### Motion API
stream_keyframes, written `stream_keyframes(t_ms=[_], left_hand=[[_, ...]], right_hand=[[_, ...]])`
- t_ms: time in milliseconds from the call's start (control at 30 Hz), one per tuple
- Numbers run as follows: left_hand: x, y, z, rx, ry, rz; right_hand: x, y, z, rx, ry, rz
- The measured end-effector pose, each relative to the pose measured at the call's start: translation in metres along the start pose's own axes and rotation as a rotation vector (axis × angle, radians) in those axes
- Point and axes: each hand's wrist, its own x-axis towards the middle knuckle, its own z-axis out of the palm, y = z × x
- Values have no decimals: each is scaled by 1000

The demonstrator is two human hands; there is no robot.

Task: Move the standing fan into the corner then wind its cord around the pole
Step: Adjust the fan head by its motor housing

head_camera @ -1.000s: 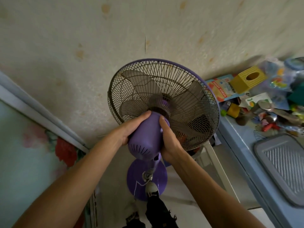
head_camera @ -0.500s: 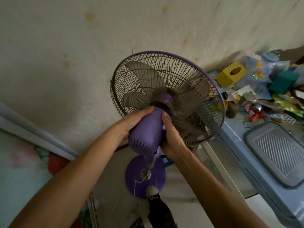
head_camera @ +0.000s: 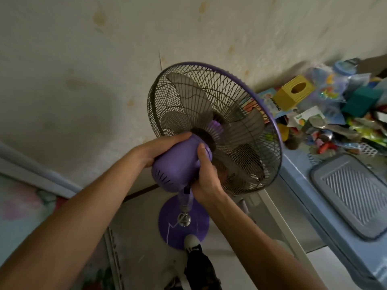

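Observation:
A purple standing fan stands close to the stained wall, its wire cage [head_camera: 213, 126] facing the wall and tilted toward the right. My left hand [head_camera: 161, 149] grips the left side of the purple motor housing [head_camera: 178, 166]. My right hand [head_camera: 206, 178] clasps the housing's right side, just behind the cage. Below them the pole [head_camera: 185, 203] drops to the round purple base [head_camera: 184, 225] on the floor. A thin white cord [head_camera: 169, 231] lies across the base. My shoe [head_camera: 191, 241] touches the base's near edge.
A blue table [head_camera: 335, 216] at right carries a grey tray [head_camera: 354, 195], a yellow box [head_camera: 293, 94] and a heap of clutter. A white table leg [head_camera: 280, 218] slants beside the fan. At left lies a floral surface [head_camera: 23, 206] with a pale frame.
The fan head has swung to the right toward the table, with both hands still on the motor housing. The view has shifted left, so the table sits farther right.

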Motion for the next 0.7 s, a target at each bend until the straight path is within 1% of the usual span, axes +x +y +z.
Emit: stream_keyframes(t_ms=[200, 300, 467, 567, 700], left_hand=[[9, 7, 2, 96, -57, -17], [11, 13, 6, 122, -62, 2], [17, 26, 7, 212, -82, 24], [17, 28, 6, 190, -123, -19], [13, 31, 0, 173, -137, -84]], right_hand=[[-8, 9, 0, 69, 46, -47], [-8, 4, -2, 112, 38, -45], [-8, 1, -5, 115, 22, -39], [-9, -4, -7, 143, -1, -25], [-11, -4, -11, 87, -38, -1]])
